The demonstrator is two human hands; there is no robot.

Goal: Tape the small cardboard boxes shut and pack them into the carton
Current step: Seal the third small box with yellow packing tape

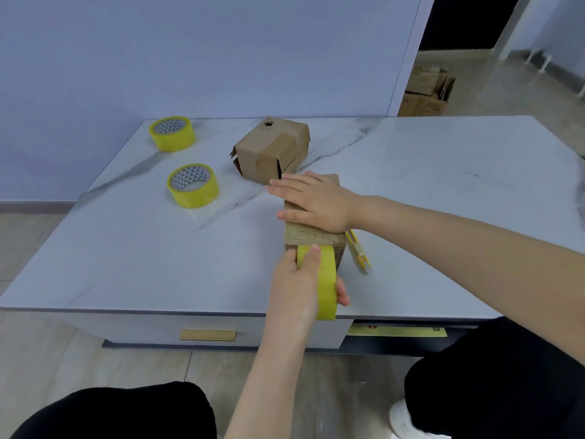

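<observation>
A small cardboard box is pinned to the desk under the flat, straight-fingered right hand, evidently so that it cannot slide. A tape roll is gripped by the left hand at the box's near end, apparently to anchor the strip. A second box lies just beyond the right hand.

Glossy marble-look table; matt cardboard box (scuffed).
</observation>
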